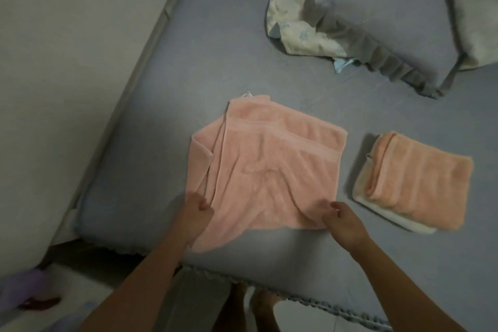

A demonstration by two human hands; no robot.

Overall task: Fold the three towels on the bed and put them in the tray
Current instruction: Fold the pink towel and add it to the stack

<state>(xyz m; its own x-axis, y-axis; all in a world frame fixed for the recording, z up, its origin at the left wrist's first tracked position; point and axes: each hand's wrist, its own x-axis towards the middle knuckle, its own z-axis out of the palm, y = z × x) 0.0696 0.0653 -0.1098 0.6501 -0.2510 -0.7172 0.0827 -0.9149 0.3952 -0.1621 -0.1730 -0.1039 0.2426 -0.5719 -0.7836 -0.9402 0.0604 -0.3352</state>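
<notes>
A pink towel (266, 167) lies half folded and rumpled on the grey-blue bed (215, 56), near its front edge. My left hand (194, 214) pinches the towel's near left corner. My right hand (343, 224) pinches its near right corner. To the right, a folded orange towel (420, 183) lies in a white tray (390, 217). Something pale shows under the orange towel; I cannot tell whether it is another towel or the tray alone.
A grey pillow (390, 16) with a ruffled edge lies at the back right, with a crumpled pale printed cloth (293, 21) beside it. A wall (67, 75) runs along the bed's left side. The floor (102, 288) and my feet (250, 310) show below the bed's front edge.
</notes>
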